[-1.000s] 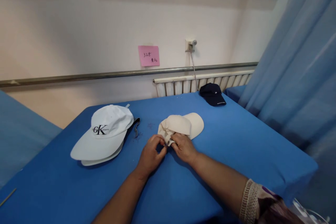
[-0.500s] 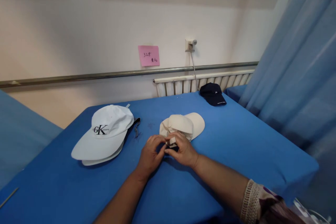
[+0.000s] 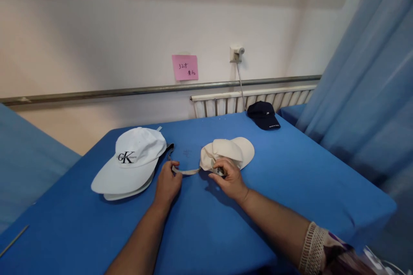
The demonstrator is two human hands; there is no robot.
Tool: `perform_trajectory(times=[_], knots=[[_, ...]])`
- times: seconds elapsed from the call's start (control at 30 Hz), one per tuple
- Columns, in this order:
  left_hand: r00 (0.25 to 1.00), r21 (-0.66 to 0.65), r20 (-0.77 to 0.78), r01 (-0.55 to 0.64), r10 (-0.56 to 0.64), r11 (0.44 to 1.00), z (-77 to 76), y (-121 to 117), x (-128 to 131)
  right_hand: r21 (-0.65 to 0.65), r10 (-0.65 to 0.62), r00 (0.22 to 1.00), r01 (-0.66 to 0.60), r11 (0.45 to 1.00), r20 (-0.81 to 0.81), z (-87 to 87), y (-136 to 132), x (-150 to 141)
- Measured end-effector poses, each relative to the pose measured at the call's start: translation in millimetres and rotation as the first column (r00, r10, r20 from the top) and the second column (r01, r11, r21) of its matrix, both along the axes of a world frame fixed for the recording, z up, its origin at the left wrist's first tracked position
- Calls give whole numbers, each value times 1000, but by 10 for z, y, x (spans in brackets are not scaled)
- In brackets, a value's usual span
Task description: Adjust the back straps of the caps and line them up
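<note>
Beige cap: the beige baseball cap (image 3: 226, 148) sits on the blue-covered table (image 3: 200, 232), crown-to-brim line roughly sideways, brim off to the right
Strap: the pale strap (image 3: 189, 172) stretches left from the cap's back edge
Right hand: the nearer one (image 3: 232, 180), thumb and fingers pinched on that edge, cap just beyond it
Left hand: off to the cap's left (image 3: 168, 184), fingers curled, pinching the strap's end
White cap: looks like "cK" on the white baseball cap (image 3: 138, 148), tiny print unreadable
Navy cap: white lettering too small, sorry (image 3: 263, 115)
Pink note: handwritten "32", rest beats me (image 3: 185, 68)
</note>
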State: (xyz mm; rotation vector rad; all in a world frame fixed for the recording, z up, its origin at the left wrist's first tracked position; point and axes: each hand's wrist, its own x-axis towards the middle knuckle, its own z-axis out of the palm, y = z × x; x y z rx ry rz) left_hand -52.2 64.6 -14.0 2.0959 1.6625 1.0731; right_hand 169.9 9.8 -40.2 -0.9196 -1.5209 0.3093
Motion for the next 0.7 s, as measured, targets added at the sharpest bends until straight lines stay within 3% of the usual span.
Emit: perform_trajectory(times=[0.07, 0.13, 0.2, 0.27, 0.37, 0.43, 0.5, 0.57, 0.63, 0.7], knots=[[976, -30, -51, 212, -214, 977, 8, -113, 90, 7, -12, 1000, 12, 1000, 3, -1, 8, -7], [844, -140, -95, 514, -528, 846, -17, -278, 268, 21, -27, 1000, 26, 999, 11, 9, -3, -29], [785, -174, -32, 606, -619, 776, -76, -426, 470, 38, -27, 999, 25, 999, 45, 39, -46, -69], [771, -156, 111, 637, -627, 755, -146, -496, 626, 36, 19, 991, -24, 999, 133, 92, -120, -118], [728, -178, 432, 648, -532, 741, -207, -439, 695, 20, 132, 950, -143, 989, 282, 186, -240, -152], [664, -198, 651, 617, -368, 762, -182, -345, 642, 48, 135, 945, -156, 987, 299, 221, -276, -115], [514, -186, 835, 602, -198, 777, -106, -256, 541, 82, 33, 975, -52, 995, 219, 204, -241, -28], [314, -137, 944, 646, -98, 751, -7, -193, 416, 48, -121, 988, 117, 992, 95, 126, -129, 84], [163, -76, 985, 690, -53, 720, 87, -156, 285, -54, -224, 975, 224, 973, 13, -1, 35, 184], [74, -38, 997, 703, -20, 710, 155, -135, 164, -214, -254, 966, 241, 947, -39, -148, 201, 245]])
